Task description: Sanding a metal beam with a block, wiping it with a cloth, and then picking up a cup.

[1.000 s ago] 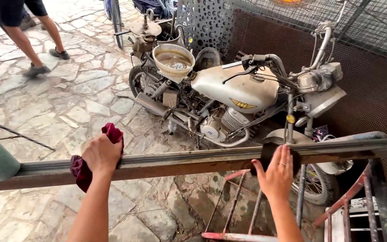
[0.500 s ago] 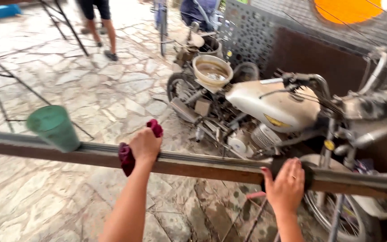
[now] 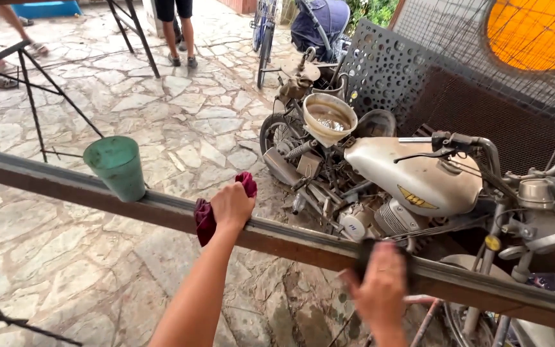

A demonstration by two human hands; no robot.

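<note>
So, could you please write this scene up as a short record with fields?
Left hand: presses a dark red rag on the long metal beam
Right hand: grips the beam, blurred
Green cup: stands on the beam, left of the rag
Behind the beam: silver motorcycle
Ground: stone paving
Background: a person's legs
</note>
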